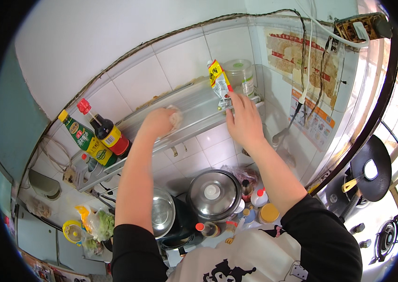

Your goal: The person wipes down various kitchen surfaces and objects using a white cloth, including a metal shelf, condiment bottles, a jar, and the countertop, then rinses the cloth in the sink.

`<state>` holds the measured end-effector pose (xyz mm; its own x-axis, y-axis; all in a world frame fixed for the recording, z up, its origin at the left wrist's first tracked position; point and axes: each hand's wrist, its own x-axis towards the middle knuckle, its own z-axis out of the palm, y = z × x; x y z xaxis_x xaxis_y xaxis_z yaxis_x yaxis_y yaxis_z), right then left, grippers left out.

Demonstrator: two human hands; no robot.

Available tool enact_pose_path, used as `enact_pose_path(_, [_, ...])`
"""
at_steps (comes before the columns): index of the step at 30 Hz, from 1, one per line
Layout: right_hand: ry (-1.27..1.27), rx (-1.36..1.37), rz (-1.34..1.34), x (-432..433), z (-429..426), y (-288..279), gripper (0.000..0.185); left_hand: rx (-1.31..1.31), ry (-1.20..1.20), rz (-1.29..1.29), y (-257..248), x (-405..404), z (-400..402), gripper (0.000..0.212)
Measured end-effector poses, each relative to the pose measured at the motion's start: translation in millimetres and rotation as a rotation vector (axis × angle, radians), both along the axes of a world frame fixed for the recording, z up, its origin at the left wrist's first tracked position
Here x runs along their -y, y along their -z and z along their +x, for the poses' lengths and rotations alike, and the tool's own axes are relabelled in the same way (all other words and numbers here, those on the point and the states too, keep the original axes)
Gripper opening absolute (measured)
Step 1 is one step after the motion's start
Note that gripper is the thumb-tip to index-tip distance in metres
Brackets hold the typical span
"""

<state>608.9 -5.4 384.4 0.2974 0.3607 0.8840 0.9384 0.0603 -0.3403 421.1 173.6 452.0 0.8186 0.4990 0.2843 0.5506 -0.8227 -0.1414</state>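
My left hand point(158, 122) holds a crumpled whitish cloth point(175, 118) against the surface of a metal wall shelf point(199, 124). Near the shelf's right end, my right hand point(244, 116) touches the lower part of a yellow, red and silver sauce pouch point(218, 79), which stands leaning; whether the fingers grip it I cannot tell. Behind the pouch is a clear plastic jar point(238, 75) with a green-marked lid. On the shelf's left part stand a green bottle with a yellow cap point(88, 139) and a dark sauce bottle with a red cap point(110, 132).
Below the shelf are a lidded metal pot point(213, 195), another steel lid point(163, 212) and several condiment containers, one with a yellow lid point(269, 213). A black wok point(373, 169) rests on the gas stove at right. Cables hang by a stained power socket point(361, 30). Bagged greens point(104, 225) lie lower left.
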Motion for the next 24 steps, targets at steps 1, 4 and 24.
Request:
enact_pose_path(1, [0.004, 0.005, 0.001, -2.9, 4.5, -5.4, 0.044, -0.084, -0.031, -0.067, -9.7, 12.0, 18.9, 0.043])
enact_pose_path(4, [0.147, -0.016, -0.119, -7.6, 16.0, -24.0, 0.036, -0.172, 0.015, -0.146, -14.1, 27.9, 72.8, 0.054])
enact_pose_path(24, [-0.093, -0.109, 0.286, 11.1, -10.3, -89.4, 0.024, -0.246, 0.198, -0.402, -30.9, 48.5, 99.9, 0.043])
